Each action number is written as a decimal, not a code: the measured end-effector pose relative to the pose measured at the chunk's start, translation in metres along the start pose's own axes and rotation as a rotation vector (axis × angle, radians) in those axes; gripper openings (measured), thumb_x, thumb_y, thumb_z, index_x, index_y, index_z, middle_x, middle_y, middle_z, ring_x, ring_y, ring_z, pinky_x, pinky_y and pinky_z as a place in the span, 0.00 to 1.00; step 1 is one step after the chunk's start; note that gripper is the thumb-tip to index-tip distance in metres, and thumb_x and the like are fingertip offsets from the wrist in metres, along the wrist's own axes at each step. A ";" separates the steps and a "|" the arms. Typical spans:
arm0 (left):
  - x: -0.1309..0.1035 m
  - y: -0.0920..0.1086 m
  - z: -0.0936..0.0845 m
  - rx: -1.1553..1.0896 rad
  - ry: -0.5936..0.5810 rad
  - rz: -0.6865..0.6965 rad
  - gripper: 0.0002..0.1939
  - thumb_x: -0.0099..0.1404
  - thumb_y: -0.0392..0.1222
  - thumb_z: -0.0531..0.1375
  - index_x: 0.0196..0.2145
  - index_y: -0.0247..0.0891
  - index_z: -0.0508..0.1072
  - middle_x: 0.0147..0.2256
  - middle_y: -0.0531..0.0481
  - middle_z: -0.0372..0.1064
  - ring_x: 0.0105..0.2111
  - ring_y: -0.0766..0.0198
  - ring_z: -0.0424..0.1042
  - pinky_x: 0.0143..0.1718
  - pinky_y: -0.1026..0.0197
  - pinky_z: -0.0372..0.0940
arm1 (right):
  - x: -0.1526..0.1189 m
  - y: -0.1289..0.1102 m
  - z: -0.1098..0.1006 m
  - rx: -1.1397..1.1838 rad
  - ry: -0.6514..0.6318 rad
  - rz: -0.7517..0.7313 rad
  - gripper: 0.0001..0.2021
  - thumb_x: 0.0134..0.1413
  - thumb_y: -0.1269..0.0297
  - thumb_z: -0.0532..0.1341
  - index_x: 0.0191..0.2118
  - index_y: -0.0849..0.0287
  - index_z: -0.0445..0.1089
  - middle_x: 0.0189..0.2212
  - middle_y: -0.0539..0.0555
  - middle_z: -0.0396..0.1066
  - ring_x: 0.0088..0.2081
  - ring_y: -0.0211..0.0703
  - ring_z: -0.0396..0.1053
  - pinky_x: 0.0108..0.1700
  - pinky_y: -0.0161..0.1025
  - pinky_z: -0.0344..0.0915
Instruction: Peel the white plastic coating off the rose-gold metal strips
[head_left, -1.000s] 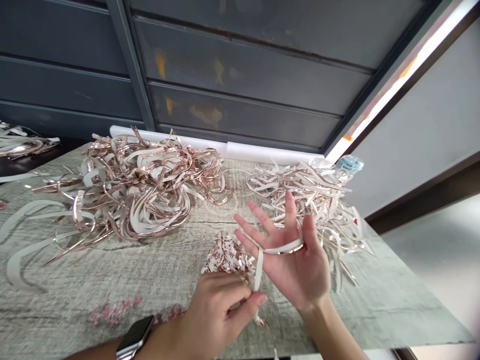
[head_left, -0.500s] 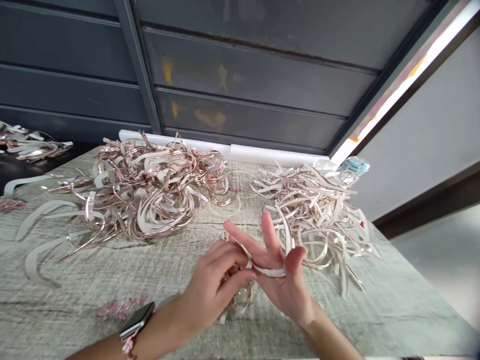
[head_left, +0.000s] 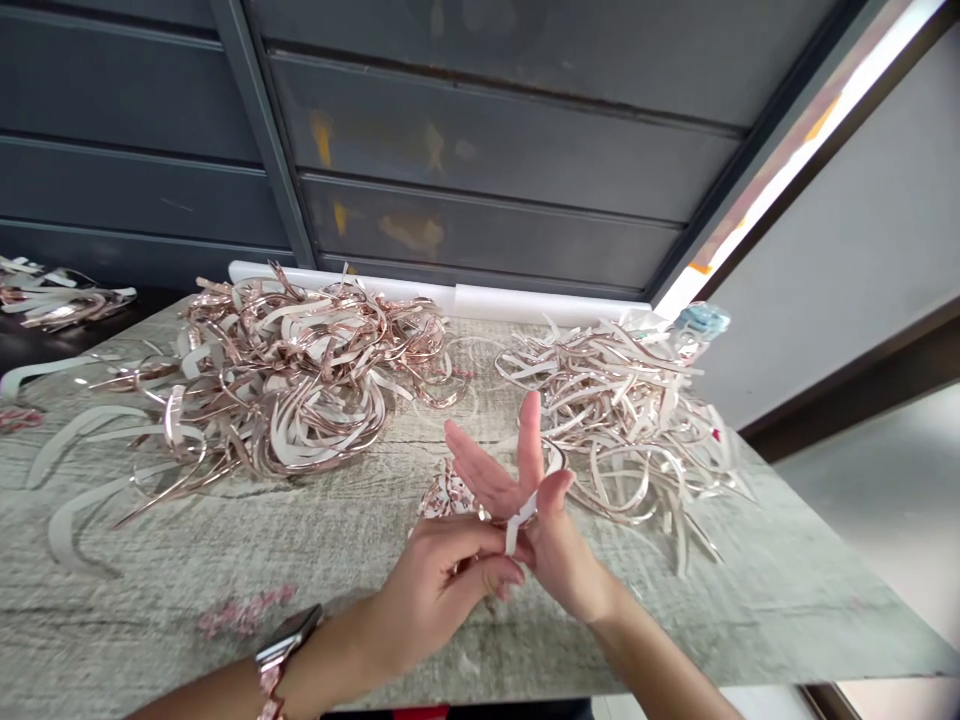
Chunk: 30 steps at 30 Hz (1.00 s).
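Note:
My left hand (head_left: pixel 442 590), with a watch (head_left: pixel 289 635) at its wrist, has thumb and fingers pinched on a white and rose-gold strip (head_left: pixel 523 515). The strip passes across the palm of my right hand (head_left: pixel 544 520), between its thumb and forefinger. That hand is spread, fingers pointing up and away. Beyond my left hand, a small bunch of rose-gold material (head_left: pixel 447 492) rests on the table, partly hidden. A large tangled heap of strips (head_left: pixel 322 370) lies to the left, and another heap (head_left: pixel 615 400) lies to the right.
The wood-grain table (head_left: pixel 360 540) meets a dark panelled wall (head_left: pixel 487 130), with a white roll (head_left: pixel 540 305) along its back edge. Pink shreds (head_left: pixel 244 612) lie at front left. A light-blue item (head_left: pixel 703 320) sits at the back right. More strips (head_left: pixel 60 295) lie at far left.
The strip is now drawn shorter across my right palm, and its white end stands by my left fingertips. The rose-gold bunch shows more beyond my hands. The view has shifted slightly.

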<state>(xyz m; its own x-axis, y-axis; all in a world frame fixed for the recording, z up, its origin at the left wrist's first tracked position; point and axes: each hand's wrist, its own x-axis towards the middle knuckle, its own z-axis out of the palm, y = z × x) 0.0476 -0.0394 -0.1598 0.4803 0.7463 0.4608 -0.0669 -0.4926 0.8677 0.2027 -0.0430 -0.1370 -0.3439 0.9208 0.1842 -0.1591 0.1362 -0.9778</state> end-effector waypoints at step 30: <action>-0.005 0.001 -0.015 0.515 0.102 0.575 0.10 0.70 0.43 0.63 0.45 0.34 0.74 0.31 0.49 0.77 0.31 0.62 0.71 0.35 0.60 0.66 | 0.020 -0.034 -0.017 0.577 0.224 -0.110 0.32 0.65 0.35 0.44 0.72 0.27 0.37 0.55 0.52 0.76 0.56 0.51 0.73 0.61 0.60 0.61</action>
<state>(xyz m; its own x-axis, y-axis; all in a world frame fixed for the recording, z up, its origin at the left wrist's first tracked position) 0.0320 -0.0369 -0.1588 0.4088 0.3361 0.8485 0.1459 -0.9418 0.3027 0.2174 -0.0228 -0.1020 -0.1043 0.9754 0.1942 -0.6777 0.0732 -0.7317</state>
